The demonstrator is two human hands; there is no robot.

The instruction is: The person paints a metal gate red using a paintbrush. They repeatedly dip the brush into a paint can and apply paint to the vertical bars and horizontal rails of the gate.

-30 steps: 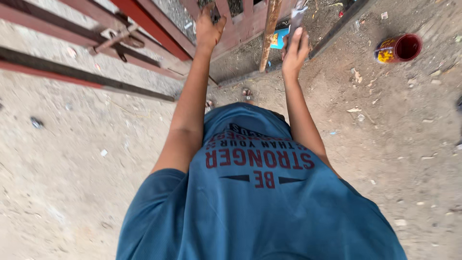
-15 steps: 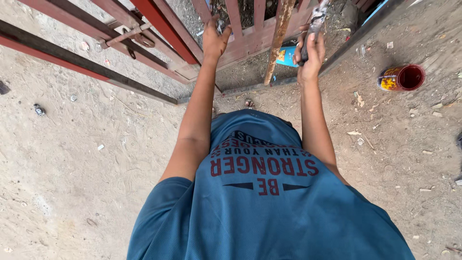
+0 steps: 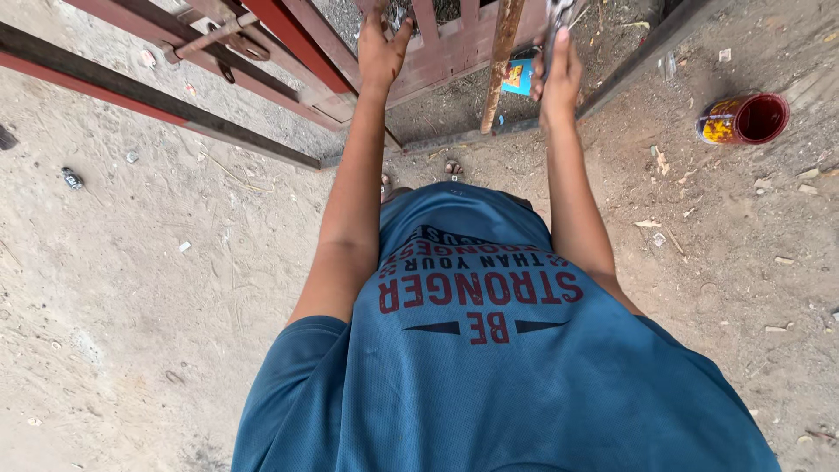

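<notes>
The person looks down past a blue shirt [image 3: 489,367] at a dark red metal gate [image 3: 454,48] up at 12 o'clock. Both arms reach up to it.

The left hand [image 3: 382,48] is at 11 o'clock. Its palm lies flat on the gate bars and its fingers are spread apart, not wrapped round anything.

The right hand [image 3: 559,74] is at 1 o'clock. Its fingers are curled shut round a thin tool [image 3: 554,17] that pokes up out of the fist. The tool looks grey and smeared, but its top runs off the picture, so I cannot tell what kind it is. It looks light and stiff, easy to hold in one hand by the handle, as it is now.

The gate is made of flat metal bars, hard and smooth with paint. It looks heavy and will not bend. The best place to hold it is on a flat bar. A rusty brown bar [image 3: 500,65] stands between the two hands.

A small paint can [image 3: 743,120] lies on its side at 2 o'clock, well apart from the hands. It is round, with dark red inside and yellow outside. It may be sticky and could roll.

The ground [image 3: 131,288] is dry, sandy dirt with little stones and scraps.
</notes>
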